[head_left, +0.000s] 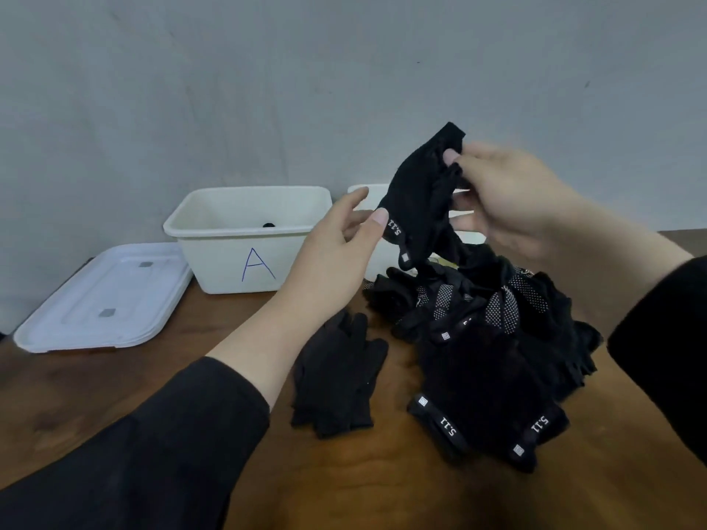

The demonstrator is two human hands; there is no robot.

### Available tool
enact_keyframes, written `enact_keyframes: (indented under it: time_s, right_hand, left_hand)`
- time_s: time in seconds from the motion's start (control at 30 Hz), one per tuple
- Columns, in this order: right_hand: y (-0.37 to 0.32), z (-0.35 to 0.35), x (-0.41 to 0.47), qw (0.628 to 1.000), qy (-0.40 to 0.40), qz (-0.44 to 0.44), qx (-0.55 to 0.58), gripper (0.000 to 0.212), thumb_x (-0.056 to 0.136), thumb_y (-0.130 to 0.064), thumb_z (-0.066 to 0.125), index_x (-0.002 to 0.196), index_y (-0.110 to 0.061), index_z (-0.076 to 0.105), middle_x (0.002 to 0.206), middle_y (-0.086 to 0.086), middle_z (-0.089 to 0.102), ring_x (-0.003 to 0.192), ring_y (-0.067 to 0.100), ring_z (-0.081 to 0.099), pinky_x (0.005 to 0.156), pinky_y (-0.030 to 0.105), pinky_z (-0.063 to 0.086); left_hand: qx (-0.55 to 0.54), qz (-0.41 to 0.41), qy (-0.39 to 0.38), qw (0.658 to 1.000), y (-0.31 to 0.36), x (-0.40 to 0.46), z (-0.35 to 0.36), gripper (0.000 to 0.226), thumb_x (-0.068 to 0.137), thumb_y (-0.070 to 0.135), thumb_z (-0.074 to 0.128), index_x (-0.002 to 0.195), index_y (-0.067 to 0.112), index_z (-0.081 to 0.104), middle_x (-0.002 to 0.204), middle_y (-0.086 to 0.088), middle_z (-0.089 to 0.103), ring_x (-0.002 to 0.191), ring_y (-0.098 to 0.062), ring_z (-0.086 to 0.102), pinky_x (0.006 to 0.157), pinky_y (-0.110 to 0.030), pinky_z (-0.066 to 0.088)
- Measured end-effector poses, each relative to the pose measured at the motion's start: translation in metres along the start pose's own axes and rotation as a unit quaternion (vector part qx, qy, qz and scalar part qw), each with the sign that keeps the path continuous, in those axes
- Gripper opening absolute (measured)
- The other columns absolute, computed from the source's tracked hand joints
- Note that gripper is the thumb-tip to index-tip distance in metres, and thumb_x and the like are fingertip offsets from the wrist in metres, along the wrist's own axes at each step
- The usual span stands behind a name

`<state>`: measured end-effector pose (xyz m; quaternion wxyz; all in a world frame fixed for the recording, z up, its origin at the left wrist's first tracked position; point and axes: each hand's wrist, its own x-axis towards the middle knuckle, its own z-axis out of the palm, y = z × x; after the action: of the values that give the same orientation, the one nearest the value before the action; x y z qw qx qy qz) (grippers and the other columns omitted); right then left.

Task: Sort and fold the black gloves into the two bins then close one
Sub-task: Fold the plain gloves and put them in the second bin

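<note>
I hold a black glove (417, 200) in the air above the table. My right hand (509, 200) pinches its top edge between thumb and fingers. My left hand (344, 239) pinches its cuff, where a white 5.11 mark shows. Below lies a pile of black gloves (493, 338), some with white dotted palms. A separate plain black glove pair (336, 380) lies flat to the left of the pile. The white bin marked A (245, 239) stands at the back with something small and black inside. A second white bin (373, 193) is mostly hidden behind the held glove.
White lids (103, 296) lie stacked flat at the table's left side beside bin A. The brown wooden table (95, 376) runs up to a grey wall behind the bins.
</note>
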<state>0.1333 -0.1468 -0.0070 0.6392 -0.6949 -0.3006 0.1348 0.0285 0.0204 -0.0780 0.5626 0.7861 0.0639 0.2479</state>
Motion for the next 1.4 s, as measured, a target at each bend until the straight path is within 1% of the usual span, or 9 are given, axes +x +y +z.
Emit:
enact_keyframes:
  time_s: [0.13,0.33,0.43,0.7,0.77,0.9,1.1,1.3,1.4]
  right_hand:
    - [0.011,0.034,-0.011,0.989,-0.072,0.06,0.112,0.031,0.108,-0.018,0.043,0.123,-0.001,0.064,0.103,0.014,0.072,0.101,0.032,0.07,0.088,0.051,0.06]
    - [0.042,0.081,-0.015,0.96,-0.089,0.153,0.215,0.039,0.106,-0.036,0.049,0.122,-0.006,0.067,0.125,0.014,0.07,0.11,0.024,0.07,0.092,0.04,0.058]
    - [0.057,0.109,-0.019,0.949,-0.172,0.198,0.177,0.058,0.097,-0.059,0.051,0.135,-0.016,0.062,0.127,0.01,0.07,0.118,0.031,0.067,0.102,0.05,0.05]
    - [0.08,0.201,-0.004,0.964,-0.216,0.137,0.073,0.053,0.092,-0.018,0.074,0.141,-0.016,0.053,0.126,0.014,0.069,0.113,0.025,0.068,0.099,0.049,0.055]
    - [0.093,0.223,0.002,0.973,-0.179,0.079,-0.125,0.059,0.091,-0.012,0.071,0.145,-0.02,0.048,0.126,0.019,0.066,0.105,0.025,0.067,0.1,0.048,0.054]
    - [0.126,0.245,-0.02,0.879,-0.152,-0.05,-0.45,0.057,0.098,-0.031,0.063,0.15,-0.019,0.042,0.139,0.006,0.053,0.126,0.026,0.054,0.104,0.036,0.045]
    - [0.171,0.245,-0.089,0.864,-0.178,-0.172,-0.439,0.034,0.101,-0.041,0.056,0.125,-0.021,0.067,0.122,-0.009,0.059,0.11,0.01,0.055,0.096,0.023,0.045]
    - [0.182,0.238,-0.104,0.93,-0.102,-0.151,-0.319,0.036,0.105,-0.032,0.046,0.136,-0.02,0.063,0.138,-0.012,0.058,0.126,-0.004,0.049,0.106,0.003,0.028]
    - [0.177,0.237,-0.107,0.95,-0.041,-0.161,-0.266,0.034,0.106,-0.029,0.045,0.134,-0.02,0.061,0.134,-0.014,0.058,0.123,-0.005,0.052,0.106,0.011,0.039]
  left_hand:
    - [-0.07,-0.052,-0.006,0.996,-0.002,-0.012,-0.022,0.055,0.099,0.04,0.061,0.15,0.03,0.043,0.134,0.016,0.06,0.114,0.005,0.059,0.09,-0.016,0.044]
    - [-0.137,-0.116,-0.01,0.984,-0.027,-0.049,-0.069,0.019,0.1,0.021,0.063,0.082,0.017,0.069,0.087,-0.006,0.073,0.079,-0.02,0.066,0.076,-0.035,0.051]
    - [-0.131,-0.149,0.073,0.977,-0.044,-0.073,-0.093,0.017,0.1,0.021,0.063,0.092,0.008,0.071,0.085,-0.007,0.074,0.076,-0.018,0.065,0.074,-0.036,0.053]
    - [-0.136,-0.211,0.205,0.946,-0.077,-0.133,-0.147,0.027,0.1,0.026,0.063,0.105,0.001,0.069,0.101,-0.018,0.075,0.093,-0.03,0.074,0.084,-0.049,0.062]
    - [-0.07,-0.235,0.2,0.949,-0.087,-0.142,-0.154,0.037,0.098,0.038,0.064,0.106,0.002,0.068,0.102,-0.014,0.074,0.095,-0.029,0.073,0.08,-0.042,0.063]
    - [0.34,-0.187,0.17,0.906,-0.126,-0.165,-0.171,0.049,0.095,0.052,0.06,0.136,0.026,0.052,0.131,0.003,0.054,0.119,-0.017,0.054,0.099,-0.038,0.049]
    - [0.465,-0.031,-0.076,0.881,-0.16,-0.18,-0.159,0.062,0.094,0.067,0.041,0.146,0.035,0.05,0.161,0.011,0.032,0.15,-0.009,0.019,0.123,-0.04,0.011]
    - [0.527,0.035,-0.048,0.848,-0.16,-0.158,-0.151,0.036,0.1,0.052,0.051,0.127,0.033,0.065,0.12,0.011,0.058,0.111,-0.012,0.051,0.096,-0.034,0.037]
    - [0.455,0.013,0.03,0.89,-0.155,-0.153,-0.144,0.021,0.103,0.029,0.052,0.106,0.02,0.071,0.097,0.005,0.063,0.09,-0.015,0.059,0.08,-0.03,0.045]
